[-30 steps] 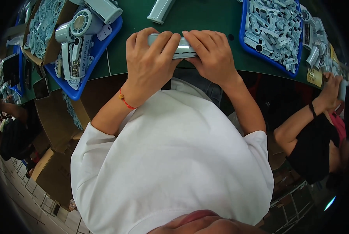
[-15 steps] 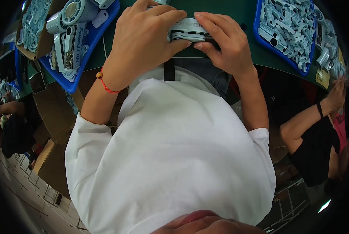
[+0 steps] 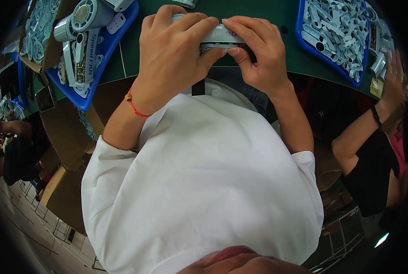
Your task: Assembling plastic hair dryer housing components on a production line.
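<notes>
Both my hands grip a pale blue-grey handheld fan [image 3: 221, 37] above the near edge of the green table. My left hand [image 3: 171, 48] wraps its left end, fingers over the top and thumb on the near side. On the right end, my right hand [image 3: 261, 50] presses with fingers above and thumb below. Grey lettering shows on the casing between my fingertips. Along the near side runs a seam between two casing parts; whether it is fully closed I cannot tell. The fan's left end is mostly hidden behind my left hand.
At the left, a blue tray [image 3: 91, 93] holds fan parts, beside a cardboard box [image 3: 58, 27] of pale pieces. A second blue tray [image 3: 300, 34] at the right is full of small casings. A co-worker's hand [image 3: 394, 80] is at the far right; another person is at the left.
Both hands have shifted slightly, and the fan has tilted so less of its near side shows. My right thumb has moved a little right. The co-worker's hand at the right has risen.
</notes>
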A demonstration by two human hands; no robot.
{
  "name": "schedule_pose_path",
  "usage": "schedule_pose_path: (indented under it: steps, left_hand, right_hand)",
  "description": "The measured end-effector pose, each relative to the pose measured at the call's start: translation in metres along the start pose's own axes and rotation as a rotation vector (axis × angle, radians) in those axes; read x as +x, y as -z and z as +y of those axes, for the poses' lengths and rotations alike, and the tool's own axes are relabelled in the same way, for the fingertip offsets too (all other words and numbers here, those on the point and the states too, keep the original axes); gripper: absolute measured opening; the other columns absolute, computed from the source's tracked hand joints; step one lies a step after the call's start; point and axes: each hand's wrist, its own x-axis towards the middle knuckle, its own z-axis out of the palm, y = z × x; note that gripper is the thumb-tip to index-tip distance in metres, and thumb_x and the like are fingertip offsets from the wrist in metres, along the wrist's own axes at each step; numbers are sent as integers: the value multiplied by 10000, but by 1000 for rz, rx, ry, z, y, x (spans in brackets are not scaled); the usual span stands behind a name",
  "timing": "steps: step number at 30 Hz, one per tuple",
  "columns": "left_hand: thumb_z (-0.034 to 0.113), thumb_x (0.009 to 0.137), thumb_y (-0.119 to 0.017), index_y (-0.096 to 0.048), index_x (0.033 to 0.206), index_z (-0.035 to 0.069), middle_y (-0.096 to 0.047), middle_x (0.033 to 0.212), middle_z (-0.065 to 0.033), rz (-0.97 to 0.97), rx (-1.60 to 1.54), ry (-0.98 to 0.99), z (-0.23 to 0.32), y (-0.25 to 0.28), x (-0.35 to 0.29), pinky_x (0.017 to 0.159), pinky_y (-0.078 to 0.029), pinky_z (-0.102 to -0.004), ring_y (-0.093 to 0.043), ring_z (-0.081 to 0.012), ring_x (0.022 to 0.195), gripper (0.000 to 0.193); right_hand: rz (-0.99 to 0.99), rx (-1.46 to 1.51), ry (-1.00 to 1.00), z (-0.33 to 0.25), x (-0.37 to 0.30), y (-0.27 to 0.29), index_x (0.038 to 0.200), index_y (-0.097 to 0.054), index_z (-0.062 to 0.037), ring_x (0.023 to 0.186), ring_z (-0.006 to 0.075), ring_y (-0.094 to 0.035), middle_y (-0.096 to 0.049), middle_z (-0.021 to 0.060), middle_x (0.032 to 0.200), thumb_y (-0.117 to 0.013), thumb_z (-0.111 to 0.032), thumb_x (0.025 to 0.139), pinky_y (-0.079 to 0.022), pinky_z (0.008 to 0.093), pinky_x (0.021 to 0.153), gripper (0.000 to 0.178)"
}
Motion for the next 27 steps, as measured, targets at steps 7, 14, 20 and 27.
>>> schedule_pose_path:
  steps: [7, 14, 20, 27]
  left_hand:
    - [329, 621, -791, -648, 1044, 128, -647, 1015, -14, -87, 6, -30, -8, 2, 2, 802, -442, -350, -549, -256, 987, 490]
    - [293, 612, -795, -600, 1043, 134, -598, 1042, 14, 9, 27, -36, 1, -8, -12, 785, -382, -388, -519, -250, 984, 499]
    - [278, 642, -776, -612, 1072, 124, -619, 1050, 0, 47, -1, -3, 1, -12, -15, 801, -381, -375, -516, -251, 990, 485]
    - [286, 630, -774, -636, 1001, 113, -624, 974, -2, 145, -44, -94, -7, -18, -14, 760, -388, -386, -534, -267, 919, 431]
  right_hand:
    - [2, -133, 30, -3, 2, 2, 1171, -593, -107, 1000, 244, -569, -607, 46, 1126, -675, -213, 759, -423, 359, 840, 433]
    - [-70, -33, -64, -10, -3, 5, 1195, -578, -130, 1043, 239, -546, -590, 23, 1177, -709, -185, 698, -405, 372, 871, 517]
    - [-17, -21, -29, -6, -2, 2, 1161, -603, -109, 989, 245, -568, -614, 51, 1125, -671, -151, 742, -412, 358, 839, 427]
    - [54, -49, 42, -3, -6, -3, 1131, -613, -67, 959, 254, -573, -620, 74, 1098, -665, -164, 757, -418, 360, 816, 390]
